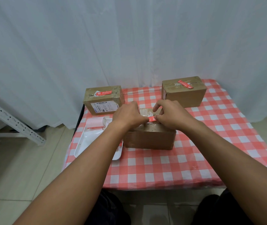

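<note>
Progress: far-left box (103,100), far-right box (183,92) stickered; near box (150,140) pending. I saw left grip (128,115), right grip (172,116) pinched on red sticker (152,119).

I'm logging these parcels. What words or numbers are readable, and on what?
Nothing reads clearly.
Near sticker on the near box: white print, blurred.
Left sticker on the back left box: too small.
White label on that box: barcode, print too small.
Right sticker on the back right box: too small.
</note>
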